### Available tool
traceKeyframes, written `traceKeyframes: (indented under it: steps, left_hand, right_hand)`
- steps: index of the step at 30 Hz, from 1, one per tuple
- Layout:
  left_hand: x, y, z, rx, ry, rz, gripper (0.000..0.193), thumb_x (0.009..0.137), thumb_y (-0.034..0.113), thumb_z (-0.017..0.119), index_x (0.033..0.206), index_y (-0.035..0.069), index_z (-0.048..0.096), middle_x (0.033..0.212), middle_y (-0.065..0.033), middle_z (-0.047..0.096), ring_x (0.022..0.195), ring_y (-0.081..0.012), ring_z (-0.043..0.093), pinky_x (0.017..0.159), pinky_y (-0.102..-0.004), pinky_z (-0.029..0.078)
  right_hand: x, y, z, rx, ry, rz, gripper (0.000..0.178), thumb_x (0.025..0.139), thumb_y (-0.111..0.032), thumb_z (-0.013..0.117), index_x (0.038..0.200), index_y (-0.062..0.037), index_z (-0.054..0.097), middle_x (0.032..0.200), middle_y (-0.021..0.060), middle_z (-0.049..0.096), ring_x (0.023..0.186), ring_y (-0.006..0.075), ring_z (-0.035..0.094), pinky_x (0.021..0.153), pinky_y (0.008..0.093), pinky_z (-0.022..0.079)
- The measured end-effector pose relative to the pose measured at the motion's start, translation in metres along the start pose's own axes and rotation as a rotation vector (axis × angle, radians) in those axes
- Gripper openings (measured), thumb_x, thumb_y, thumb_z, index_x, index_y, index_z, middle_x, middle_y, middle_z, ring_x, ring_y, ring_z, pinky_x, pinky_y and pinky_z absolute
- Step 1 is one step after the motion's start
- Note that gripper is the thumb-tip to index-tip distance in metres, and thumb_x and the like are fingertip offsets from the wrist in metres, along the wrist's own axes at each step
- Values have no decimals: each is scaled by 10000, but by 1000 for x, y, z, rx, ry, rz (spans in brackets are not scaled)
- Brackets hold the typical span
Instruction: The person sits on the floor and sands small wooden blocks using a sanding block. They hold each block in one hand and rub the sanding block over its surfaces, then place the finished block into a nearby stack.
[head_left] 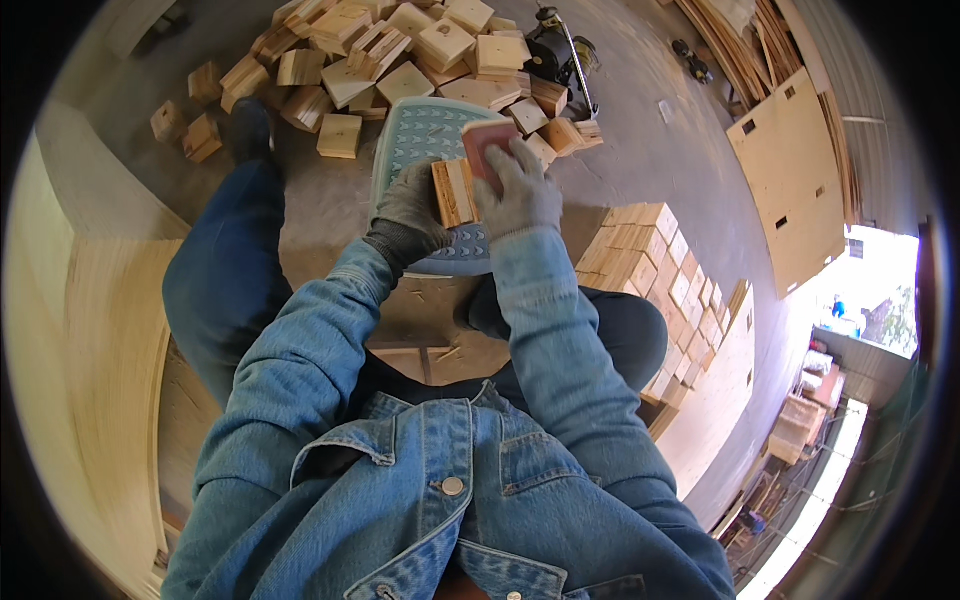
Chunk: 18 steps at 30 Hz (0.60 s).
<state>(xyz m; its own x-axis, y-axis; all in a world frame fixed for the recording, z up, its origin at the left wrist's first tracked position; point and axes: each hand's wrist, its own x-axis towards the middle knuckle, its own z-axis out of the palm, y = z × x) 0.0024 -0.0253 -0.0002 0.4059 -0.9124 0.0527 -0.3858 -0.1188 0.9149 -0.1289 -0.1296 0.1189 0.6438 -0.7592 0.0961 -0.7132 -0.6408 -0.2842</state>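
Both my hands wear grey gloves. My left hand [412, 208] is closed round a small wooden block [455, 193], whose layered side faces up. In my right hand [522, 190] is a flat reddish sanding block [487, 137] with a pale edge, gripped from its right side. The sanding block is tilted just above and right of the wooden block; whether the two touch, I cannot tell. Beneath my hands stands a pale blue plastic stool [425, 130] with a raised pattern on its top, between my legs.
Beyond the stool lies a loose heap of wooden blocks [440, 45], with a black and yellow power tool [550, 50] at its right. Neatly stacked blocks [655, 260] stand by my right knee. Plywood [110, 350] rises at my left. Large boards [790, 180] lean at the far right.
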Motion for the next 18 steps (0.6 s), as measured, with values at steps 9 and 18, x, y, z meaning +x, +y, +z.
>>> traceKeyframes:
  steps: [9, 18]
  left_hand:
    - [0, -5, 3, -168, -71, -2, 983, 612, 308, 931, 1439, 87, 448, 1344, -159, 585, 1277, -351, 546, 1180, -422, 391]
    - [4, -24, 4, 113, -71, 29, 1051, 638, 332, 923, 1496, 64, 379, 1388, -158, 550, 1311, -345, 514, 1186, -423, 379]
  right_hand:
    - [-50, 5, -9, 25, -32, 38, 530, 868, -340, 798, 1364, -183, 701, 1555, 162, 535, 1292, 431, 595, 1088, 527, 487]
    - [-106, 15, -15, 31, 25, -54, 505, 828, -318, 811, 1318, -233, 720, 1528, 104, 541, 1173, 449, 622, 972, 556, 523]
